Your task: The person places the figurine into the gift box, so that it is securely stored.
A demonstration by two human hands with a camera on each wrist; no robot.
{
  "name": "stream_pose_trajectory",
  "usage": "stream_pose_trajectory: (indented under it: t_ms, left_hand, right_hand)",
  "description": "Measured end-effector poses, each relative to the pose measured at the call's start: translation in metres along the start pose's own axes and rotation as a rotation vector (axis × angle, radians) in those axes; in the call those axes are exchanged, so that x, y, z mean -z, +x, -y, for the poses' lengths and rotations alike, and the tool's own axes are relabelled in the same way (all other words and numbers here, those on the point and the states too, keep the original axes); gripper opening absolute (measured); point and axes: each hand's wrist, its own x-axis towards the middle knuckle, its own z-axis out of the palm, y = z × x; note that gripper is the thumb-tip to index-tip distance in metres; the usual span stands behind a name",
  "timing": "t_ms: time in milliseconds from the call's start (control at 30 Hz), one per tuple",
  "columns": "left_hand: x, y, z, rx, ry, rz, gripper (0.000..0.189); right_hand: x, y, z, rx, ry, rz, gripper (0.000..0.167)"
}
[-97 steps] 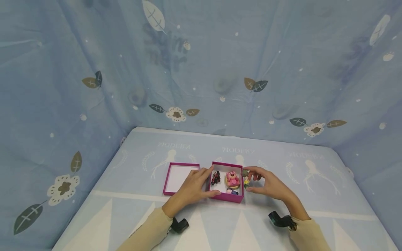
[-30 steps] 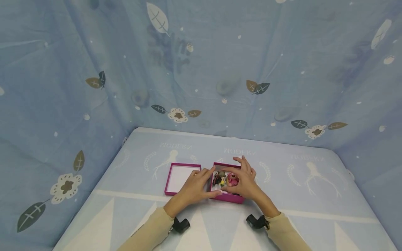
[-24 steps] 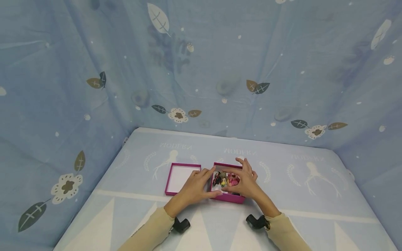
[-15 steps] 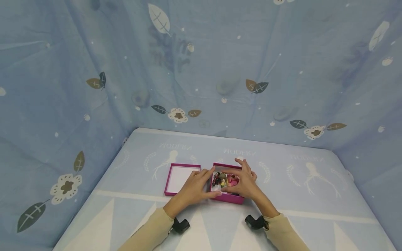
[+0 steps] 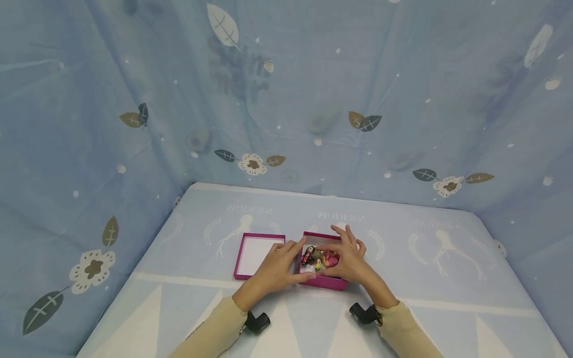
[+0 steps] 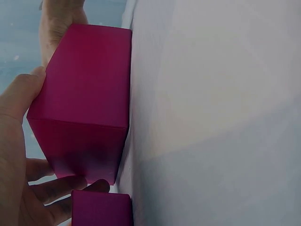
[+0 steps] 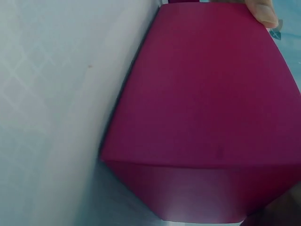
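An open magenta box point(image 5: 328, 283) with a white inside stands on the table. My left hand point(image 5: 276, 264) grips its left side, with the thumb over the front rim; the left wrist view shows those fingers along the box wall point(image 6: 89, 80). Inside the box, my right hand point(image 5: 351, 262) pinches a small figurine point(image 5: 318, 265) with a grey-green head and yellow clothes between thumb and index finger. To its left lies a dark-haired figurine point(image 5: 307, 256) with red on it. A pink bear figurine point(image 5: 332, 259) is partly hidden behind the right hand.
Left of the box lies a shallow magenta-edged lid point(image 5: 256, 254), white side up, partly behind the left hand. The pale blue patterned table point(image 5: 403, 248) meets hanging blue cloth point(image 5: 286, 99) at the back and sides.
From outside the box's right edge, my right hand has carried the figurine left and into the box. Lately the figurine has shifted slightly beside the dark-haired one. The left hand stays put.
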Motion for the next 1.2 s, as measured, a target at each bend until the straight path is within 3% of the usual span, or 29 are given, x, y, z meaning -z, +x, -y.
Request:
stream_pose_trajectory:
  t_ms: [400, 1200]
  left_hand:
    - [0.0012, 0.0017, -0.0009, 0.009, -0.016, 0.006, 0.093]
    - [0.0019, 0.0012, -0.0011, 0.017, -0.041, 0.008, 0.093]
  right_hand:
    - [0.0062, 0.0025, 0.0007, -0.001, -0.051, 0.077, 0.042]
    - [0.0083, 0.004, 0.0024, 0.0, -0.097, 0.098, 0.041]
